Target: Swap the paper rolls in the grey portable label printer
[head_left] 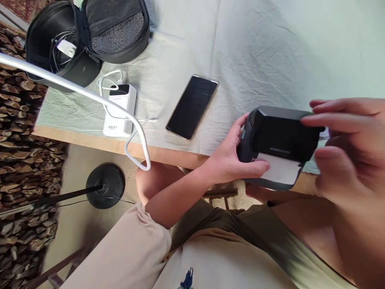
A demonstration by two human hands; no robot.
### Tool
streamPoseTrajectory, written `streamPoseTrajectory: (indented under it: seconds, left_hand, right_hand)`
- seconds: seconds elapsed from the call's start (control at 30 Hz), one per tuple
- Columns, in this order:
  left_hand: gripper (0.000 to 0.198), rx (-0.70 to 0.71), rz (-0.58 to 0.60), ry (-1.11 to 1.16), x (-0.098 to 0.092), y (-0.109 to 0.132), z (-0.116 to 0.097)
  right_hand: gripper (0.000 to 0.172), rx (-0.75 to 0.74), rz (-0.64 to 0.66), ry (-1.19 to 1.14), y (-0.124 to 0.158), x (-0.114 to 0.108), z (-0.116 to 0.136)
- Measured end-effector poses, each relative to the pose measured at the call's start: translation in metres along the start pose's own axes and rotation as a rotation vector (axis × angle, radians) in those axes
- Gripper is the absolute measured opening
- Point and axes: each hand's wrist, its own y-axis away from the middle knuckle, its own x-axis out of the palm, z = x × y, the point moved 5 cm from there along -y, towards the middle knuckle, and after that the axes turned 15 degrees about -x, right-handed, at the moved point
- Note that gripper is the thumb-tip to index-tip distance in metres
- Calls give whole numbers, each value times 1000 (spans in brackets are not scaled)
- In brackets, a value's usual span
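Observation:
A small black box-shaped device (281,138) with a white paper strip (281,168) at its front hangs over the table's near edge. My left hand (233,158) grips its left end, thumb lying on the paper side. My right hand (345,144) holds its right end, fingers stretched over the top. The device's right end is hidden behind those fingers.
A dark smartphone (192,106) lies face up on the pale cloth-covered table (270,52). A white power bank (120,110) with white cables sits left of it. An open black case (87,34) stands at the back left. A lamp pole (75,90) and round black base (106,185) are at left.

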Motion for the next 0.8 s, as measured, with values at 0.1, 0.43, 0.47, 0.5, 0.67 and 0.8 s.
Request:
streamPoseTrajectory:
  seconds: [0.1,0.43,0.47,0.5,0.67,0.8]
  left_hand:
    - [132,38,36,44,-2,0,4]
    - [76,101,44,60,1,1,-1]
    - [76,87,52,51,2,1,-2]
    - [76,79,60,45,2,1,-3]
    - [80,75,51,16,2,1,-6]
    - [82,100,41,-12,2,-1,-4]
  right_hand:
    - [27,-71,58,2,-1,5,4]
    - [32,68,366,-97,-8,4,23]
    - [29,52,385,-79,-8,3,24]
    - [27,33,396,-62,-7,2,24]
    - [24,15,426,-35,-5,-1,20]
    - [25,0,409,-27,-5,-2,18]
